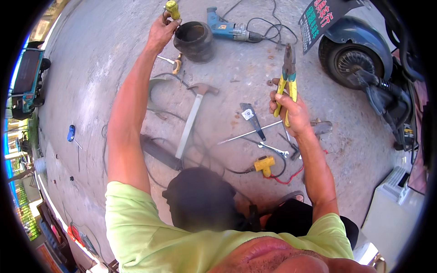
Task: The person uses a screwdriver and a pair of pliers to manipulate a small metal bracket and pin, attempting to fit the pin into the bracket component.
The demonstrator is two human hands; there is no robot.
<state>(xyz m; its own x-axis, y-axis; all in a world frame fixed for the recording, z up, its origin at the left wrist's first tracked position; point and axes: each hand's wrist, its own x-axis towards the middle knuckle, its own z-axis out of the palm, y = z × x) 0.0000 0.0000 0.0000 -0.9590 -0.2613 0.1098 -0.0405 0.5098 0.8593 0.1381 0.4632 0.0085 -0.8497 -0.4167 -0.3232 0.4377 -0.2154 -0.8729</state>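
My left hand (161,32) is closed at the far left of centre, around a yellow-handled tool (172,8) that looks like a screwdriver. Its handle sticks up past my fingers; its lower end is hard to make out. Right beside those fingers stands a dark round pot (195,49) with an open top. My right hand (292,113) grips a pair of pliers (292,88) with yellow-and-green handles, jaws pointing up and away from me. Under it on the concrete lie a black flat blade (255,123), a thin metal rod (241,136) and a wrench (274,149).
A hammer (189,123), a wooden-handled screwdriver (177,64) and a dark cylinder (161,153) lie amid looping cables. Beyond the pot is a blue power drill (230,31). A yellow connector (264,165) sits near my knees. At right stand a scooter (357,59) and a white box (387,214).
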